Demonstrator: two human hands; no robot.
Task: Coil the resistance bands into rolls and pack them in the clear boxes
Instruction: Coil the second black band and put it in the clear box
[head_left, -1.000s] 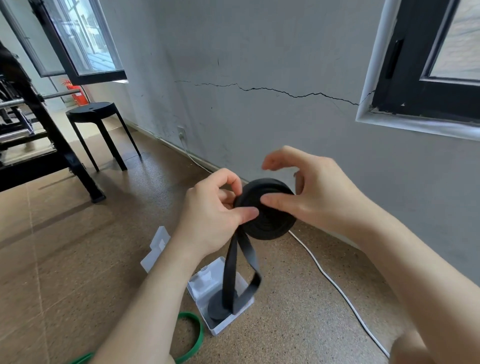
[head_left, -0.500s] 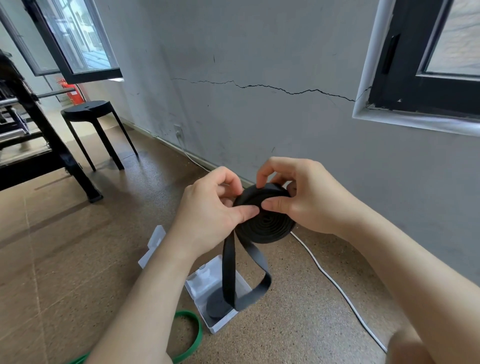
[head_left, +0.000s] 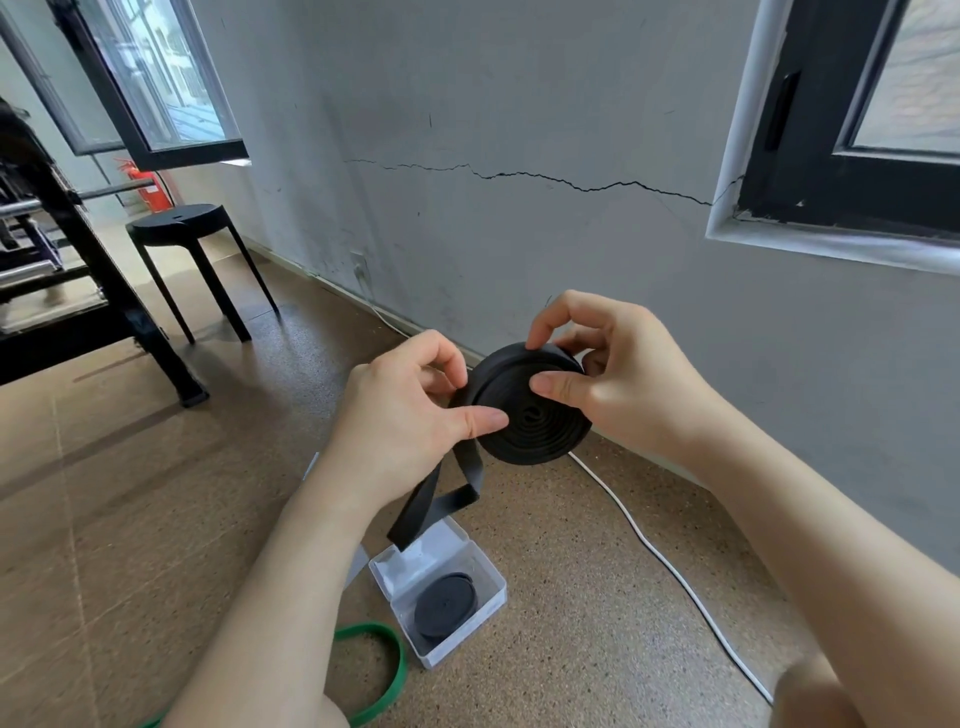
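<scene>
- While its loose tail (head_left: 441, 499) hangs, the black band roll (head_left: 530, 421) is held above the floor (head_left: 156, 493)
- Left hand (head_left: 405, 421) and right hand (head_left: 628, 384): fingers pinch the roll, probably to prevent unwinding
- Clear box (head_left: 467, 638) below holds one finished roll (head_left: 444, 605); green band (head_left: 397, 670) beside it

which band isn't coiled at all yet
The green band, a loose open loop on the floor. One black band sits rolled in the clear box; the held black roll has only a tail left hanging.
</scene>
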